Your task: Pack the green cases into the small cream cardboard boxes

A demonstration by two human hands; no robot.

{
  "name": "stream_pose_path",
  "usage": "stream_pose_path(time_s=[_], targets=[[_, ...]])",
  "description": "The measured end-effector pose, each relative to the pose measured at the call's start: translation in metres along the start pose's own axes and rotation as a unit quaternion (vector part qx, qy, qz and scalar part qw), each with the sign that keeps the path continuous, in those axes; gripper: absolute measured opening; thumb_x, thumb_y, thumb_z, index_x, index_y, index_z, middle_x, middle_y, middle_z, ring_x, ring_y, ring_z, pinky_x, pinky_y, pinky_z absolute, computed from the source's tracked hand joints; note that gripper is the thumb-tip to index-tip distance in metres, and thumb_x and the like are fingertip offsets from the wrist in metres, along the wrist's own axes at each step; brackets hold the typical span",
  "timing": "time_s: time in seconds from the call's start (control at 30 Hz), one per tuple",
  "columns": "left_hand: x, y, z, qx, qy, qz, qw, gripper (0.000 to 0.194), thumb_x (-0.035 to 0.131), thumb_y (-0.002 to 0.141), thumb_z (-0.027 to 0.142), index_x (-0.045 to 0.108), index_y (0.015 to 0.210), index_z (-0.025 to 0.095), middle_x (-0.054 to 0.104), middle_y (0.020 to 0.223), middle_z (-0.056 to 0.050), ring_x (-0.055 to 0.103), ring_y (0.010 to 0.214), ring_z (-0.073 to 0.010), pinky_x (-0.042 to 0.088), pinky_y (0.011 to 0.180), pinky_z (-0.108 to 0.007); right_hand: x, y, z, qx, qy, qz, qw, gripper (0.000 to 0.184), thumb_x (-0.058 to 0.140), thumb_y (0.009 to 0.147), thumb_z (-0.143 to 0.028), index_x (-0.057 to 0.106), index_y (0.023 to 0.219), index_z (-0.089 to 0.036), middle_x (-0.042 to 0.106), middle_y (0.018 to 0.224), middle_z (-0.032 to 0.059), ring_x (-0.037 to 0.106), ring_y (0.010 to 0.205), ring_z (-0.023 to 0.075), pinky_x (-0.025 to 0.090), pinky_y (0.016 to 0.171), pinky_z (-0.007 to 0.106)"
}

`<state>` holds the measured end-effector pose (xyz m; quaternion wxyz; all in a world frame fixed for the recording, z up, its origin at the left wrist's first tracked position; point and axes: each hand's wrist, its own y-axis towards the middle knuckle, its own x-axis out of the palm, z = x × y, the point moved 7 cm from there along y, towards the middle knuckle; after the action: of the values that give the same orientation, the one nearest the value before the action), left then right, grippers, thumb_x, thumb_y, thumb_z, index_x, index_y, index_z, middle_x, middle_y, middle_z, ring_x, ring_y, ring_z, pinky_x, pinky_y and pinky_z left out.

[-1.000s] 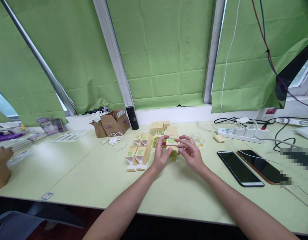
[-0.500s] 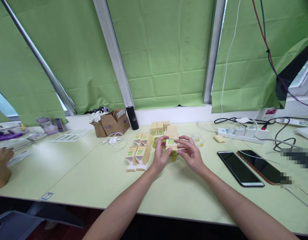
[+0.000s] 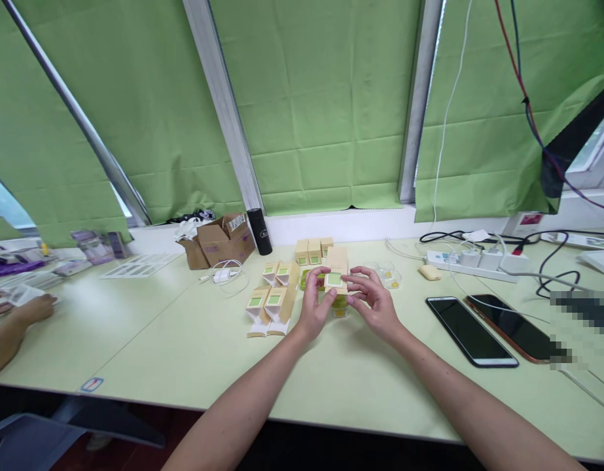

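Between both hands is a small tan cardboard box with a square window showing light green. My left hand pinches its left side, thumb at the front. The fingers of my right hand are curled against its right side. Just below the box, a clear plastic container with something yellow is partly hidden. To the left lie several unfolded window boxes with white flaps open. Behind my left hand shows a bit of a green thing whose kind I cannot make out.
Several closed tan boxes stand behind the hands. Clear round-celled containers sit to the right, with a power strip and two phones beyond. A carton and black cylinder stand behind left. Another person's hand is at far left.
My hands and the box stay nearly in place, with only slight finger shifts. At far left the other person's hand has moved to the right, near a whitish item.
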<state>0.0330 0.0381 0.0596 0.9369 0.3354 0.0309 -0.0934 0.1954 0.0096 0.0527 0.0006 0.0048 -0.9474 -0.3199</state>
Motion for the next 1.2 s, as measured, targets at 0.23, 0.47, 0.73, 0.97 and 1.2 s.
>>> stream_pose_path(time_s=[0.23,0.47,0.73,0.97,1.2], targets=[[0.001,0.0,0.006,0.028,0.022,-0.008,0.999,0.048,0.062,0.097,0.054,0.051,0.135,0.027,0.051,0.136,-0.011,0.052,0.127,-0.029,0.043,0.109,-0.045,-0.001,0.001,0.0,0.004,-0.008,0.015,1.0,0.035,0.076,0.091,-0.046,0.074,0.123,-0.032,0.046,0.139,0.0083,0.073,0.094,0.0179,0.066,0.088,0.041],[0.002,0.0,0.007,0.043,0.028,-0.011,0.999,0.051,0.068,0.094,0.05,0.052,0.137,0.027,0.05,0.137,-0.012,0.052,0.129,-0.0302,0.044,0.108,-0.045,-0.002,0.002,-0.001,0.004,-0.008,0.022,1.0,0.033,0.076,0.091,-0.043,0.075,0.122,-0.033,0.046,0.138,0.0079,0.074,0.094,0.018,0.066,0.087,0.041],[0.003,0.0,0.012,0.051,0.049,0.01,0.997,0.043,0.067,0.096,0.045,0.055,0.133,0.026,0.053,0.134,-0.012,0.053,0.129,-0.0287,0.045,0.108,-0.043,-0.004,0.002,0.001,0.006,-0.011,0.031,0.999,0.033,0.076,0.091,-0.046,0.075,0.12,-0.032,0.047,0.138,0.0085,0.073,0.092,0.0182,0.067,0.083,0.041],[0.003,0.0,0.011,0.05,0.054,0.018,0.997,0.039,0.068,0.096,0.043,0.056,0.131,0.027,0.053,0.132,-0.012,0.055,0.126,-0.0276,0.048,0.106,-0.043,-0.004,0.003,0.001,0.009,-0.011,0.036,0.999,0.032,0.076,0.09,-0.048,0.075,0.118,-0.031,0.048,0.137,0.0084,0.073,0.09,0.0175,0.067,0.082,0.041],[0.002,0.0,0.011,0.052,0.063,0.026,0.996,0.037,0.068,0.096,0.043,0.057,0.128,0.027,0.054,0.131,-0.012,0.057,0.124,-0.0274,0.049,0.105,-0.043,-0.004,0.003,0.001,0.009,-0.014,0.036,0.999,0.032,0.076,0.09,-0.049,0.076,0.116,-0.029,0.049,0.136,0.009,0.073,0.088,0.0167,0.067,0.079,0.039]])
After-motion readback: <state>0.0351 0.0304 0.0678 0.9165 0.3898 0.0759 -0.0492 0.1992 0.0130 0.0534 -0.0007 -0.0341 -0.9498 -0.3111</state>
